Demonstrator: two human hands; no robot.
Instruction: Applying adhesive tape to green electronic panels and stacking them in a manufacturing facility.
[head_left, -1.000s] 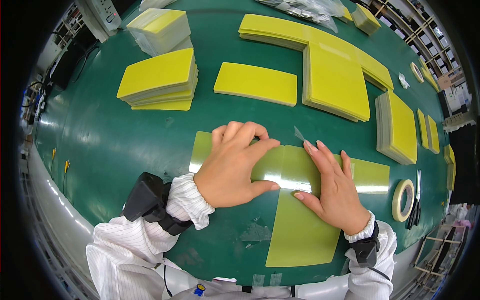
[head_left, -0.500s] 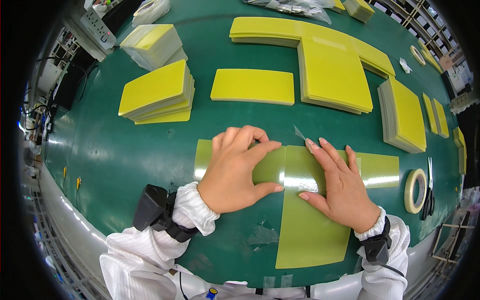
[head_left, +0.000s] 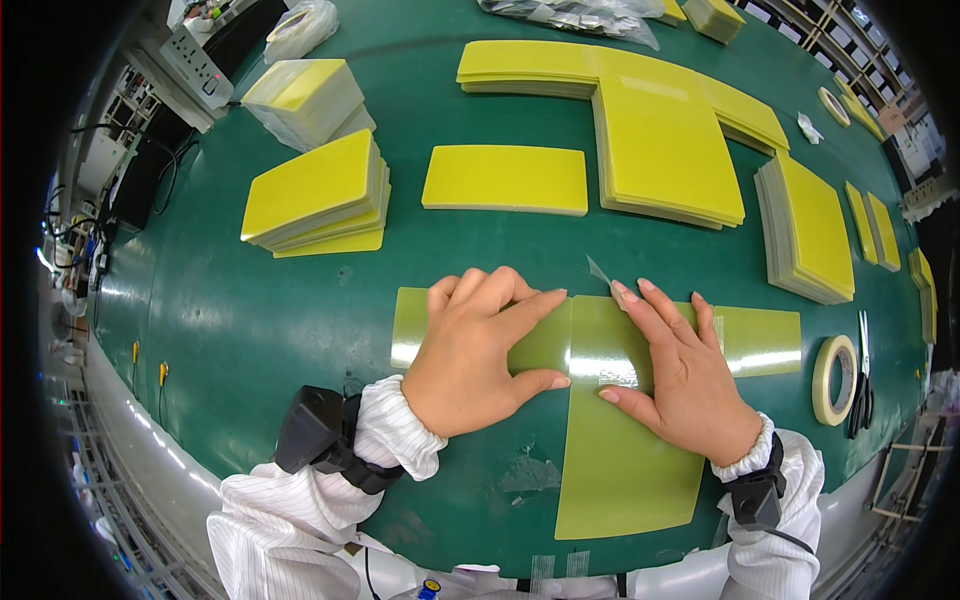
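Thin olive-yellow sheets lie edge to edge in a T: a left piece [head_left: 408, 322], a large middle piece [head_left: 628, 475] and a right piece [head_left: 765, 335]. My left hand [head_left: 470, 350] rests over the left piece, thumb and forefinger apart at the seam with the middle piece, the other fingers bent. My right hand [head_left: 690, 385] lies spread on the middle piece, fingertips towards its far edge. A small strip of clear tape [head_left: 598, 270] sticks up at its forefinger tip; whether it is stuck there or lightly held is unclear. Clear tape [head_left: 719, 330] also lies along the right seam.
Beyond my hands stand a T-shaped yellow stack [head_left: 670, 150], a flat yellow stack [head_left: 505, 180], a tilted left stack [head_left: 310, 190] and a right stack [head_left: 810, 230]. A tape roll [head_left: 833, 380] and scissors [head_left: 862, 385] lie at right. Tape strips [head_left: 560, 568] hang at the near edge.
The whole view has shifted slightly. Both hands keep nearly the same places on the sheets, and the tape strip still stands at my right forefinger.
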